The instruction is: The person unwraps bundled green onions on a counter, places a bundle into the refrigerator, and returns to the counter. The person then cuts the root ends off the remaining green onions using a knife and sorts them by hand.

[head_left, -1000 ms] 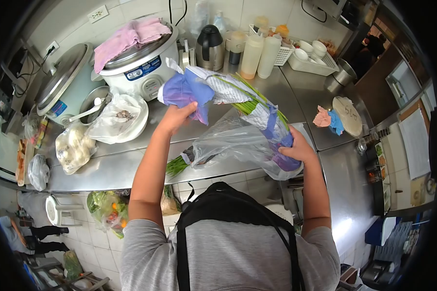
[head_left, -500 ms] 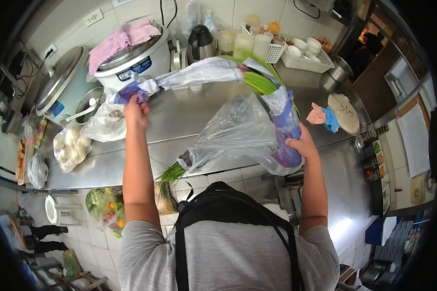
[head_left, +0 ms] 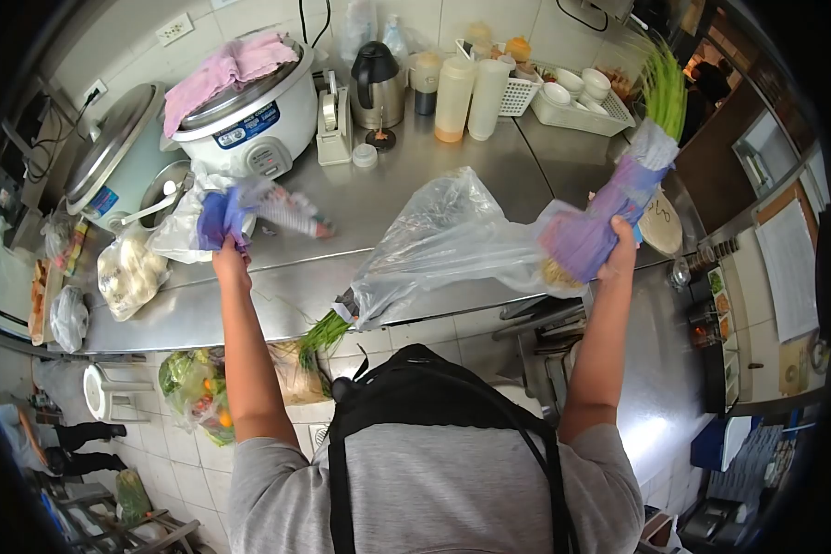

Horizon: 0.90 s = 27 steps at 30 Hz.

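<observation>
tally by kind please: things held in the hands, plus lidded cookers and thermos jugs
wrapped greens in right hand: 1
loose wrapping in left hand: 1
lidded cookers: 2
thermos jug: 1
total: 5

I'm seeing bright green stalks (head_left: 665, 92) and purple wrapping (head_left: 584, 229) at two o'clock, violet-blue paper (head_left: 215, 220) at ten, grey shirt (head_left: 471, 480) at six!
</observation>
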Tool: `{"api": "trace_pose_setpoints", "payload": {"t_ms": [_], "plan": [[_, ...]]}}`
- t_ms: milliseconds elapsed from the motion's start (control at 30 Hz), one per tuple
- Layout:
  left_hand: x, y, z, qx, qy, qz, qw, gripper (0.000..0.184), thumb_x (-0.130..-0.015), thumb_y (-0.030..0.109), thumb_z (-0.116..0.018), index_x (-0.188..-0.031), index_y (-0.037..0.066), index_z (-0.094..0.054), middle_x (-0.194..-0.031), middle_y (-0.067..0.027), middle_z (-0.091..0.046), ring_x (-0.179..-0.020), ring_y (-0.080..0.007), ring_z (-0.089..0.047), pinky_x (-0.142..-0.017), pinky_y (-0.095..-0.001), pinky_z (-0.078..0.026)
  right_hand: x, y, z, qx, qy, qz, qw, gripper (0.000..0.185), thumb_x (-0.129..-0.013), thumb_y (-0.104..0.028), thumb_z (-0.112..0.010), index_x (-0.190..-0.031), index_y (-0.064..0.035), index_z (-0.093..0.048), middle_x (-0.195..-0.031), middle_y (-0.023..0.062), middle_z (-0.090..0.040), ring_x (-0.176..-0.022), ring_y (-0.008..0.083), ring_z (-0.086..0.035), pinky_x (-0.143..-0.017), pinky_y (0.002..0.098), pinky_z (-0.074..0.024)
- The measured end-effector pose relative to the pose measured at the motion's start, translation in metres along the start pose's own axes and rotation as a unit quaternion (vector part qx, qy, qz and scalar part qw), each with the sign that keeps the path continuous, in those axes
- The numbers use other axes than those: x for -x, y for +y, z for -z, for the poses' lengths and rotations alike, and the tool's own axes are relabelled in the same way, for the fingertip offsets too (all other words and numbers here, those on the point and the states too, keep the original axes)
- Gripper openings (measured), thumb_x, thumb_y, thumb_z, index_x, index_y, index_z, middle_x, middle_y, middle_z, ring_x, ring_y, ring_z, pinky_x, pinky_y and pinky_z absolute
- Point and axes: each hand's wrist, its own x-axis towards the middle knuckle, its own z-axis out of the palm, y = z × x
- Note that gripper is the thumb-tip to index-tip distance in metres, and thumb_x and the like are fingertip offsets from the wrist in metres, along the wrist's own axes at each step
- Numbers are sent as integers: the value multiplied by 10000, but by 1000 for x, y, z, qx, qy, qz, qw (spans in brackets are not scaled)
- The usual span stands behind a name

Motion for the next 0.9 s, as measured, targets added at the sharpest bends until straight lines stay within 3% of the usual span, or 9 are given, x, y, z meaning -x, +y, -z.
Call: {"api": "trace_pose_setpoints", "payload": {"t_ms": [100,167,300,367,500,533,633,667,900], "plan": [[15,-6,3,-141,-18,-40,989,181,-813,144,-450,-948,37,-505,-678,-15,-486,-487,-86,-398,-426,-229,-324,-9,-21,-2,-15,44,1,999,471,-684,-204,-525,-1081,16,-400,-961,133,-523,-868,268,-536,-791,388,-431],[26,-18,1,-217,-79,-66,971,233,-813,139,-458,-988,-3,-517,-830,-42,-549,-739,-125,-483,-663,-253,-386,-18,-26,3,-40,48,-1,998,452,-709,-217,-509,-1084,11,-400,-993,148,-518,-901,280,-527,-816,395,-419],[67,-51,-17,-345,-272,-29,898,277,-789,210,-515,-966,-4,-526,-842,-95,-567,-746,-154,-518,-677,-271,-405,-20,-24,0,-62,46,7,997,432,-725,-218,-491,-1084,6,-400,-1017,148,-514,-913,289,-521,-830,397,-412],[107,-56,-38,-343,-348,-143,860,430,-695,347,-612,-947,7,-535,-846,-138,-568,-776,-225,-533,-719,-324,-407,-20,-16,0,-81,27,-22,996,424,-726,-213,-492,-1081,2,-404,-1018,142,-516,-910,287,-522,-826,396,-415],[141,-91,-58,-523,-284,-419,686,598,-518,472,-685,-887,17,-566,-846,-177,-556,-826,-338,-503,-793,-416,-372,-29,15,19,-73,31,-77,994,406,-716,-190,-520,-1068,-12,-422,-990,124,-529,-888,269,-531,-803,387,-427],[135,-96,-61,-579,-349,-338,655,508,-543,393,-679,-863,16,-567,-842,-178,-563,-825,-335,-510,-779,-400,-384,-31,20,18,-55,47,-76,994,402,-712,-184,-529,-1064,-17,-428,-982,119,-533,-881,264,-534,-796,384,-431],[122,-107,-72,-618,-345,-255,659,353,-590,277,-640,-814,14,-567,-797,-164,-576,-788,-331,-529,-736,-384,-407,-15,28,-1,39,104,-110,988,389,-703,-172,-547,-1048,-25,-444,-956,111,-541,-866,254,-539,-786,378,-436],[116,-115,-69,-574,-304,-350,675,223,-628,152,-572,-809,22,-562,-764,-172,-582,-742,-339,-549,-678,-395,-430,-34,50,32,20,72,-159,984,377,-706,-183,-546,-1038,-30,-454,-953,108,-543,-867,255,-539,-787,375,-435],[70,-107,-71,-532,-253,-240,772,221,-674,74,-484,-884,53,-550,-799,-205,-570,-742,-361,-550,-641,-430,-433,-31,82,36,-67,-27,-240,968,391,-701,-220,-533,-1029,-21,-457,-940,114,-551,-857,264,-545,-792,397,-433]]}}
